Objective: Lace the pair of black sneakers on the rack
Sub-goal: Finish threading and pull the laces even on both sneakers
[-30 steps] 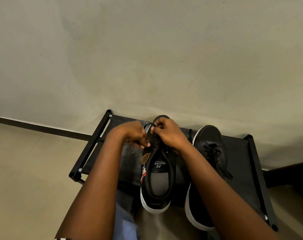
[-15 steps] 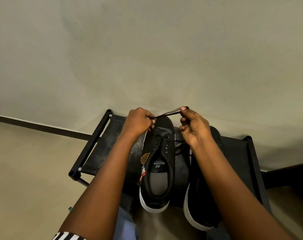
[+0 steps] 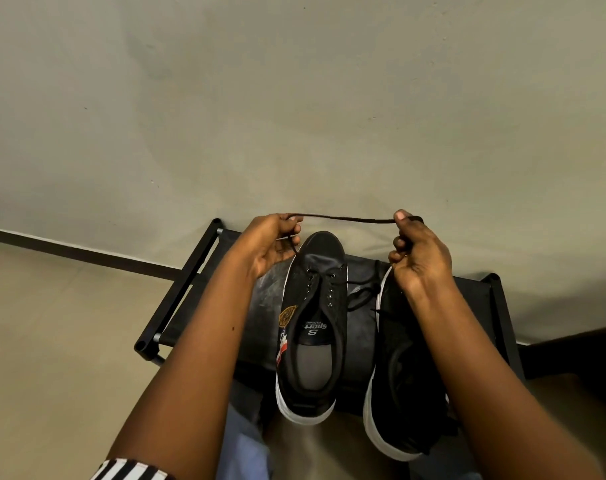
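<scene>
- Head view: two black low-top canvas sneakers with white rubber soles stand side by side, toes toward the wall, on a low black metal-framed rack (image 3: 177,299) with a dark fabric shelf.
- The left sneaker (image 3: 312,323) has bare metal eyelets; the lace seems to pass only through the lowest pair near the toe, though dark lace on dark cloth makes that hard to confirm.
- The right sneaker (image 3: 402,393) sits just beside it, partly hidden by the right forearm; loose lace lies on its upper and between the two shoes.
- A thin black shoelace (image 3: 343,219) is stretched nearly level above the left sneaker's toe, between both hands.
- The left hand (image 3: 270,242) has its fingers (image 3: 291,237) curled and pinching one end of the lace; the right hand (image 3: 417,258) pinches the other end between thumb and forefinger, its remaining fingers folded.
- Judged step: evening out the two lace ends before crossing them up the eyelets.
- To do it well: keep the pull equal on both sides so the ends match in length, and keep the shoe flat on the shelf so it does not tip.
- Then take one end across to the next free eyelet, feeding the tip from underneath, and keep the lace untwisted.
- Risk: the slack lace between the shoes may snag.
</scene>
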